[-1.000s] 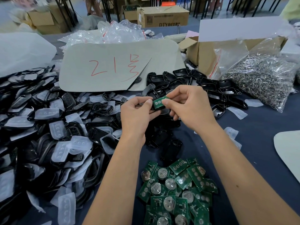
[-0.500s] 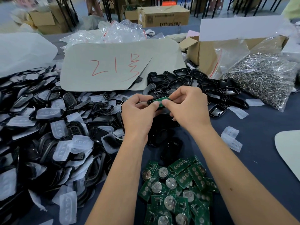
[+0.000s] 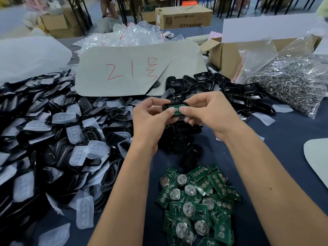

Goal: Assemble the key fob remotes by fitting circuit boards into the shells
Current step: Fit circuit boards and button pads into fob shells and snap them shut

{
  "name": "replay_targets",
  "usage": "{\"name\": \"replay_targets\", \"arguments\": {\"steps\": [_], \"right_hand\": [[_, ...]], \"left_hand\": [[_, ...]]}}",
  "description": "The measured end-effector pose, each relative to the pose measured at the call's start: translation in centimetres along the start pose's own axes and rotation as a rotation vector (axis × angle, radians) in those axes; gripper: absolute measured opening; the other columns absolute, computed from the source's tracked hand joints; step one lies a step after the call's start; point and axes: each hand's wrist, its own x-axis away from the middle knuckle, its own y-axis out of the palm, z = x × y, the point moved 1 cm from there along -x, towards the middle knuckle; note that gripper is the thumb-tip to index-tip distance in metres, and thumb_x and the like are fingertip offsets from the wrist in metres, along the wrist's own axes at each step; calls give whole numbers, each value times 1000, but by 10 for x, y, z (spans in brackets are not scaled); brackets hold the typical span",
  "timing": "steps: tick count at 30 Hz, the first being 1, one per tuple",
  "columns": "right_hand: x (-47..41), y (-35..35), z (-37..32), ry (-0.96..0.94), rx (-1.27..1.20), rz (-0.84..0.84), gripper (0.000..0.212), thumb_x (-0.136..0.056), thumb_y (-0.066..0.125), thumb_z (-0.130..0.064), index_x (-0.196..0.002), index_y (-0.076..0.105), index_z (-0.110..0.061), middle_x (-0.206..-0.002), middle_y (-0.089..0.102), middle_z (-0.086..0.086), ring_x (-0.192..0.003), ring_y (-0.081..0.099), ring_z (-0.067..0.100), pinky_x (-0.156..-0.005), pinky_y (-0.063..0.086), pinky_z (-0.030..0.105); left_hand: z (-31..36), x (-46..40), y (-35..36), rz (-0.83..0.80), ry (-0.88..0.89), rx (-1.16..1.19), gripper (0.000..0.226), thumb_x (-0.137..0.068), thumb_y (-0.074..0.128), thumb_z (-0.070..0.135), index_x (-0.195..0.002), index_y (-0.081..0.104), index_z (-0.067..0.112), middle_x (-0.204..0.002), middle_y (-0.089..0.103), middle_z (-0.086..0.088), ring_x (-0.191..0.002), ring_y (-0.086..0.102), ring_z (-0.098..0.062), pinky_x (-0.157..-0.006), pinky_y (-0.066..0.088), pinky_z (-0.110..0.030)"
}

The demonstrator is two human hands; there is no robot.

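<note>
My left hand [image 3: 149,119] and right hand [image 3: 209,112] both pinch the black shell [image 3: 174,105]; uneven thumb pressure could seat the green circuit board [image 3: 176,110] crooked or pop it out.

floor [image 3: 16,20]: grey-blue | cardboard boxes [image 3: 183,17] behind; black metal legs [image 3: 124,9] | light: even

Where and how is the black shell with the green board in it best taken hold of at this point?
By its two short ends, one from each side, as the left hand and right hand do now. The black shell lies long-side across between them, open face up, so end grips with fingers underneath leave the green board clear for both thumbs to press on.
</note>
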Motion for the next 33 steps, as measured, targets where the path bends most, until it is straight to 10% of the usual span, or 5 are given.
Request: {"name": "replay_targets", "arguments": {"steps": [9,14,20,33], "right_hand": [[7,38,-5,-141,-54,54,17,-86,83,-5,-95,70,1,-77,75,17,-56,69,22,-55,60,31],[25,78,-11,-507,600,-67,17,-87,82,-32,-96,77,-19,-79,73,-11,-67,61,3,-74,56,29],[48,169,-10,-1074,1118,-443,22,-104,53,-19,-119,68,-24,-118,64,-9,-116,51,20,-100,38,31],[38,192,-7,-954,1249,-591,23,-102,53,-26,-107,74,-33,-110,61,-16,-124,40,17,-90,42,35]], "left_hand": [[22,2,-24,97,-42,99,17,-85,76,-4,-89,71,12,-75,68,-8,-66,66,-19,-68,59,-30],[56,-12,-89,206,81,-243,20,-84,75,7,-76,79,25,-66,72,8,-63,69,-11,-60,59,-26],[80,-19,-162,426,35,-365,17,-88,72,8,-87,76,24,-79,72,-4,-54,67,-15,-46,52,-23],[67,-12,-182,563,12,-206,28,-88,69,4,-69,68,24,-87,68,-15,-73,67,-36,-45,52,-24]]}}
